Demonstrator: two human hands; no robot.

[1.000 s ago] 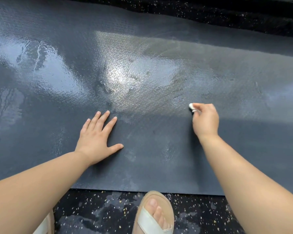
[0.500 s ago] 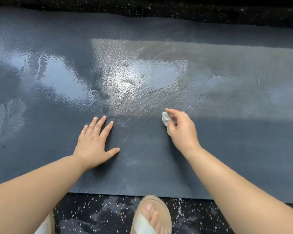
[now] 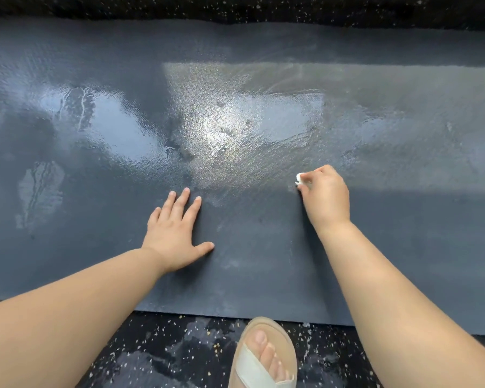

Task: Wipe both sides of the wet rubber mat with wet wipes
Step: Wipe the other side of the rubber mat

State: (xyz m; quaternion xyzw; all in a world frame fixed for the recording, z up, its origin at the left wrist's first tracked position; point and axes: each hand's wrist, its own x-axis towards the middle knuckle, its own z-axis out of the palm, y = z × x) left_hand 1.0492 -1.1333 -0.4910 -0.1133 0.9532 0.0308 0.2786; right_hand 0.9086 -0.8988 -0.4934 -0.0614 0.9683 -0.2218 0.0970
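Head view: a tan sandal (image 3: 263, 357) is resting on the speckled black floor (image 3: 179, 345).
Left hand (image 3: 177, 233): lying flat, fingers spread, pressing the mat.
Right hand (image 3: 326, 196): pinching a crumpled white wipe (image 3: 299, 179) against the mat.
Mat (image 3: 95, 261): dark pebbled rubber, lying flat and glistening wet beyond the hands.

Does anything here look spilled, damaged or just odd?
Only the wetness: glossy water patches lie across the rubber mat, left and centre, beyond the flat left hand. The right hand pinches a small wadded wipe. Nothing looks torn.
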